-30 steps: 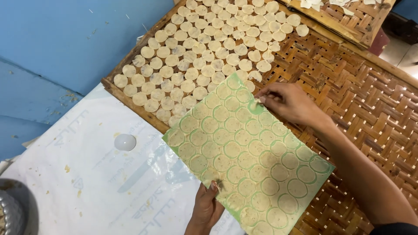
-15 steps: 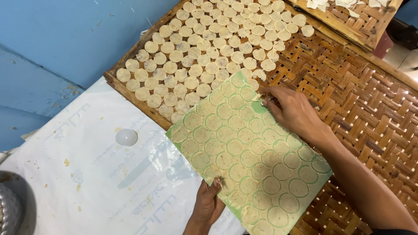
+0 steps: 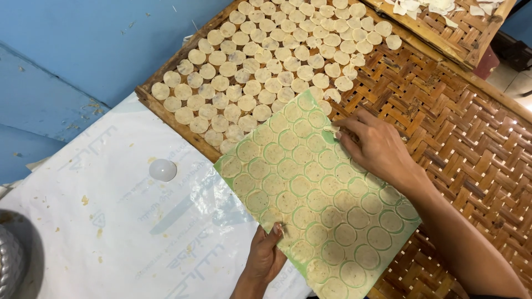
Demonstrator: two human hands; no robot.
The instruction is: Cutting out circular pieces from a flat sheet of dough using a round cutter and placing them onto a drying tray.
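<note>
1. A green sheet (image 3: 316, 205) covered with cut dough rounds lies tilted, half on the woven bamboo tray (image 3: 465, 149) and half over the white plastic sheet (image 3: 111, 221); its far corner reaches the rows of loose rounds.
2. The right hand (image 3: 377, 147) rests on the far right part of the green sheet, near its upper edge, thumb and forefinger pinched together on one small round at the sheet's edge.
3. The left hand (image 3: 266, 257) holds the near left edge of the green sheet, thumb on top and fingers tucked beneath, gripping it.
4. Loose dough rounds (image 3: 266, 72) lie in close rows across the far left part of the bamboo tray, up to its wooden frame.
5. A small white dome-shaped lid (image 3: 163, 170) sits on the plastic sheet, well apart from both hands.
6. A second bamboo tray (image 3: 449, 22) with white scraps lies at the far right corner.
7. A blue wall (image 3: 83, 55) stands to the left.
</note>
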